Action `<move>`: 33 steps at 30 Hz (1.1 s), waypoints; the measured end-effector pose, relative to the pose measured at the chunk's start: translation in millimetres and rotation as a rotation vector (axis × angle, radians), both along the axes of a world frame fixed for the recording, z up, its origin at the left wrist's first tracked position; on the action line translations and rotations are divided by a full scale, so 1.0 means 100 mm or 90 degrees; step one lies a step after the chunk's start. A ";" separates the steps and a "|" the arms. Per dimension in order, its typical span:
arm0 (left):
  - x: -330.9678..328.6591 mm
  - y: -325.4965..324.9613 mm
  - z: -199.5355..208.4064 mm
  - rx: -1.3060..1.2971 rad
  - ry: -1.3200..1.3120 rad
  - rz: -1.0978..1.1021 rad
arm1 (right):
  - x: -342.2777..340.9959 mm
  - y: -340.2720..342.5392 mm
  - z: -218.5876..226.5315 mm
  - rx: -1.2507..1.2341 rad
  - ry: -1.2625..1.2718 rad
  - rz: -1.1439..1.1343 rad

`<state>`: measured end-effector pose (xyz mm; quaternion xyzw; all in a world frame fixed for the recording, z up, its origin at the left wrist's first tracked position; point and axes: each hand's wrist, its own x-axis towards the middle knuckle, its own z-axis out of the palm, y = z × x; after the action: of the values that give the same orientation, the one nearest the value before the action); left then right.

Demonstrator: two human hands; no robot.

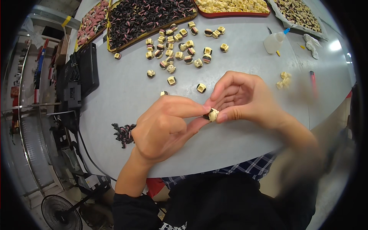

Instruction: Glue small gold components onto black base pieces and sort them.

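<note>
Both my hands meet over the middle of the table around one small cream-and-black plastic part (pixel 213 114). My left hand (pixel 163 126) pinches its dark side between thumb and forefinger. On the cream side, my right hand (pixel 245 100) grips it with the thumb, its other fingers curled behind. Beside my left hand lies a small pile of black-and-pink curved pieces (pixel 123 135), partly hidden by the hand. Just beyond my hands sits a single cream-and-black part (pixel 201 88), with several similar assembled parts (pixel 179 55) scattered farther back.
Along the far edge stand a tray of black curved pieces (pixel 194 16), a red tray of cream pieces (pixel 234 15), a pink-piece tray and a mixed tray. At right are a white bottle (pixel 273 43), loose cream pieces (pixel 284 81), a red pen (pixel 313 81) and a crumpled cloth (pixel 312 46).
</note>
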<state>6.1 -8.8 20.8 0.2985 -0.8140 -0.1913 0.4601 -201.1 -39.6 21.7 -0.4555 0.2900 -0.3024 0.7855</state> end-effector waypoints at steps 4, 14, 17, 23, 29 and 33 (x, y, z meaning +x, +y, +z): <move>-0.01 0.01 -0.01 0.003 0.009 0.003 | 0.01 0.00 0.00 0.020 0.012 0.031; -0.06 0.00 -0.04 -0.043 0.016 0.028 | 0.02 0.02 -0.09 0.006 -0.085 0.009; -0.07 -0.03 -0.01 -0.051 -0.008 0.038 | 0.01 0.03 -0.12 -0.026 -0.104 -0.007; -0.13 -0.03 -0.05 -0.059 -0.042 0.051 | 0.04 0.06 -0.13 -0.028 -0.084 -0.035; -0.12 -0.04 -0.09 -0.061 -0.059 -0.006 | 0.05 0.12 -0.18 -0.107 -0.116 -0.037; -0.17 0.01 -0.08 -0.062 -0.045 0.036 | 0.07 0.13 -0.13 -0.067 -0.130 -0.037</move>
<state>-10.9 -8.3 12.9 0.3053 -0.8293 -0.1274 0.4504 -194.5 -26.8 8.2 -0.4542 0.2055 -0.3849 0.7768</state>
